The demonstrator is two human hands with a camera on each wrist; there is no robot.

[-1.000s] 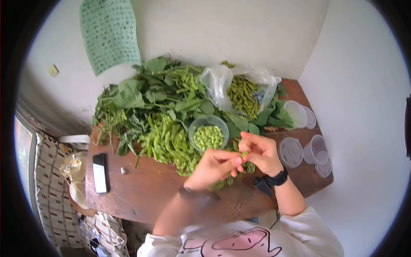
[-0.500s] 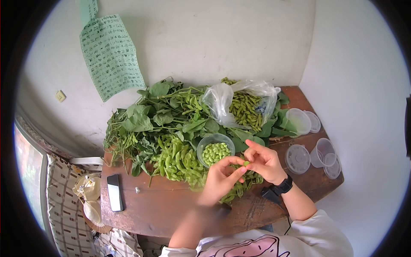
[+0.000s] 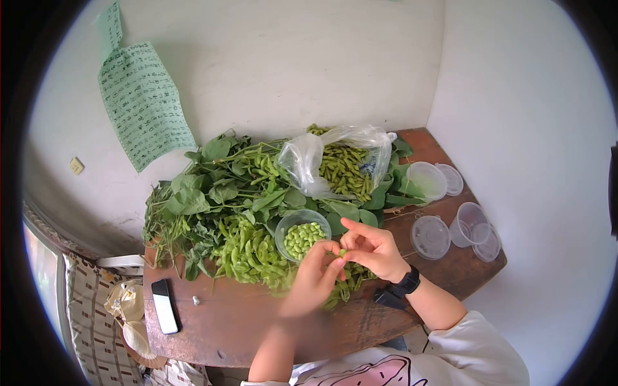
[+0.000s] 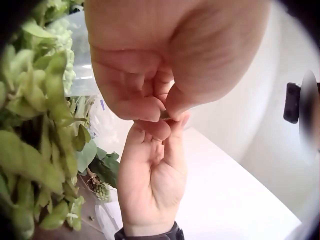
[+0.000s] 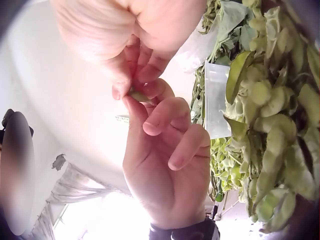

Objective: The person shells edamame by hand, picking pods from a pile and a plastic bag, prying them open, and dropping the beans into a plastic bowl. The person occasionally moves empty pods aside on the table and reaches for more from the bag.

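Note:
Both hands meet over the table's front middle and pinch one small green pod (image 3: 342,253) between their fingertips. My left hand (image 3: 335,258) comes in from below; my right hand (image 3: 348,251), with a black watch on its wrist, comes from the right. The left wrist view shows the pod (image 4: 165,116) squeezed between left thumb and forefinger, with the right hand (image 4: 159,131) just under it. The pod (image 5: 140,96) shows the same way in the right wrist view. A clear bowl (image 3: 281,226) of shelled beans sits just left of the hands.
A heap of pods (image 3: 251,254) and leafy stalks (image 3: 206,193) cover the table's back. A plastic bag (image 3: 341,164) of pods lies behind the bowl. Clear tubs and lids (image 3: 430,237) stand at right. A phone (image 3: 164,305) lies front left on the wooden table (image 3: 232,328).
Both hands stay joined on the pod, their fingers working it slightly. The head view has shifted, so everything sits a little differently in frame.

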